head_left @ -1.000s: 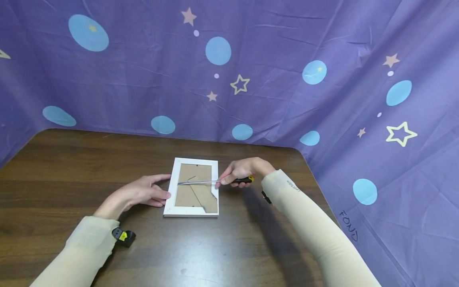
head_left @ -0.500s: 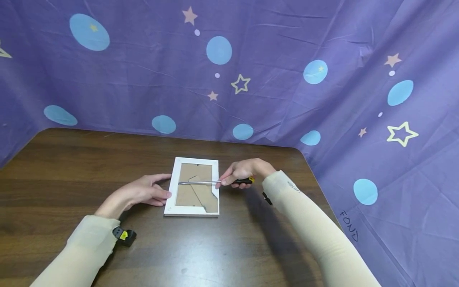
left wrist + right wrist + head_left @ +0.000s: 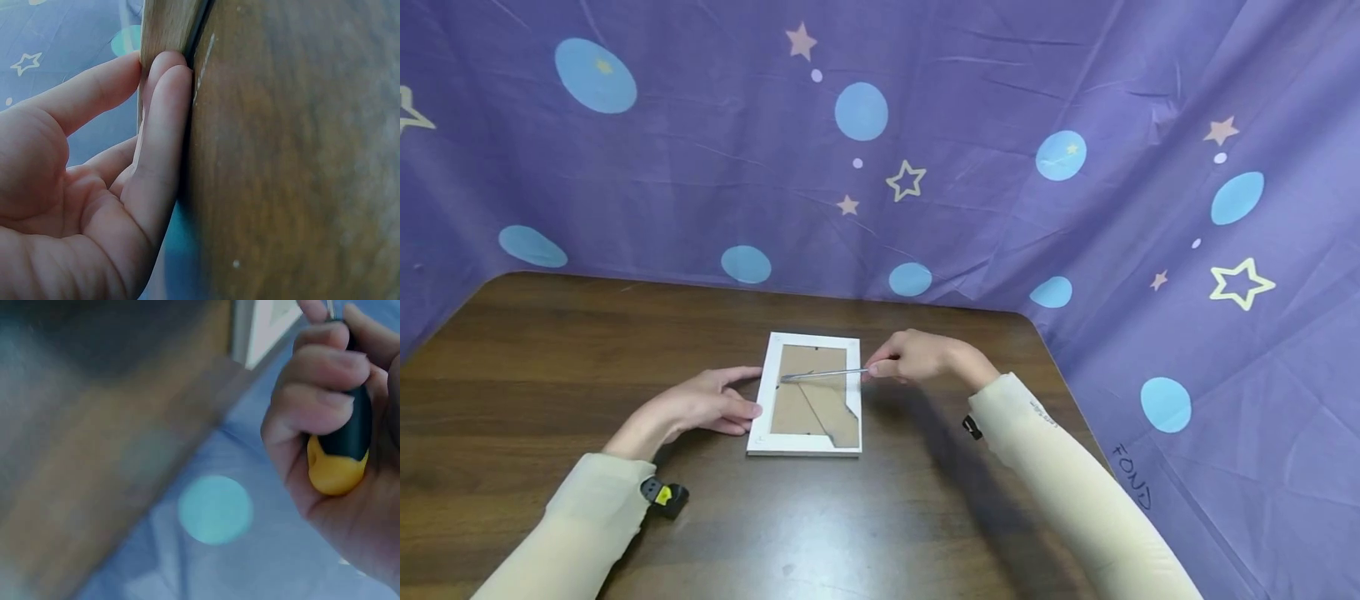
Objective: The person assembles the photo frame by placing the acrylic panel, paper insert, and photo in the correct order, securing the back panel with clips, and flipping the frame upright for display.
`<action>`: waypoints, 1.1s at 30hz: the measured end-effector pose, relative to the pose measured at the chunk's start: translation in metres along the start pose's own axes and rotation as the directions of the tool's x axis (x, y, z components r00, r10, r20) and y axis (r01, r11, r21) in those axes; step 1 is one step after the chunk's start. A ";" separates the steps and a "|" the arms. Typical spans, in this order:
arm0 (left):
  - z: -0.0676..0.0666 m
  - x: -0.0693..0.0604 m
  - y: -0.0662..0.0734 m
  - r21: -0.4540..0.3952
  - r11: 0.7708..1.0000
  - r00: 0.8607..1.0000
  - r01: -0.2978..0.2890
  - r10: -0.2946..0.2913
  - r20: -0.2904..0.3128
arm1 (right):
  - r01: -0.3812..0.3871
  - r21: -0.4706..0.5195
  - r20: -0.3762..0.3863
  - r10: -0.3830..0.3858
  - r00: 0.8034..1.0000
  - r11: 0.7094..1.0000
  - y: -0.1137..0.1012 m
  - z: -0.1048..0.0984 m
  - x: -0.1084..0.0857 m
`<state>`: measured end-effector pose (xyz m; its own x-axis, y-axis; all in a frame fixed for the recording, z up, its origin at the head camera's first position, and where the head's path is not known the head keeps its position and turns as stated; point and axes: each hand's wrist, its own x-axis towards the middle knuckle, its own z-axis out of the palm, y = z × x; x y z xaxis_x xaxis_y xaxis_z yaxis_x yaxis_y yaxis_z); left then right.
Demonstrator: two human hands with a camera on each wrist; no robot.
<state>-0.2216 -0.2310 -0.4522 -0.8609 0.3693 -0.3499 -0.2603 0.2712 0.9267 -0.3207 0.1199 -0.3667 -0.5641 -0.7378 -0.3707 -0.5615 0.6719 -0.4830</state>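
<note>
L hand (image 3: 700, 404) braces the pic frame's (image 3: 805, 445) left edge, fingers fairly straight, not clenched; prob. best to press firmly there, fingertips clear of the blade's line. Frame lies back-up on the table (image 3: 625, 342), short of the far edge. R hand (image 3: 917, 357) grips a screwdriver (image 3: 823, 374) by its black/yellow handle (image 3: 350, 425), tip at the backing board's (image 3: 790, 408) left edge; contact too small to tell. I'd angle the shaft low & lever gently, w/o gouging the board.
</note>
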 end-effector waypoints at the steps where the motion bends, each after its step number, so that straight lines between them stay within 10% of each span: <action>1: 0.000 0.000 0.000 0.000 1.000 1.000 0.001 -0.001 0.000 | 0.003 -0.054 -0.040 -0.006 0.999 0.999 -0.003 -0.003 -0.005; 11: -0.001 -0.001 0.001 0.015 1.000 1.000 0.021 -0.020 -0.017 | 0.046 -0.418 -0.179 -0.132 0.975 0.907 -0.038 -0.012 -0.057; 17: -0.001 -0.001 0.001 0.010 1.000 1.000 0.016 -0.016 -0.011 | 0.102 -0.647 -0.267 -0.350 0.898 0.756 -0.042 0.008 -0.074; 22: 0.000 -0.001 0.002 0.014 1.000 1.000 0.014 -0.014 -0.013 | 0.076 -0.723 -0.308 -0.419 0.854 0.686 -0.042 0.019 -0.080; 33: 0.001 -0.001 0.002 0.011 1.000 1.000 0.009 -0.009 -0.013 | 0.048 -0.794 -0.290 -0.447 0.846 0.606 -0.040 0.029 -0.078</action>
<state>-0.2210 -0.2303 -0.4503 -0.8641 0.3557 -0.3562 -0.2630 0.2844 0.9219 -0.2365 0.1486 -0.3413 -0.4017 -0.9062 0.1321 -0.8482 0.4226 0.3194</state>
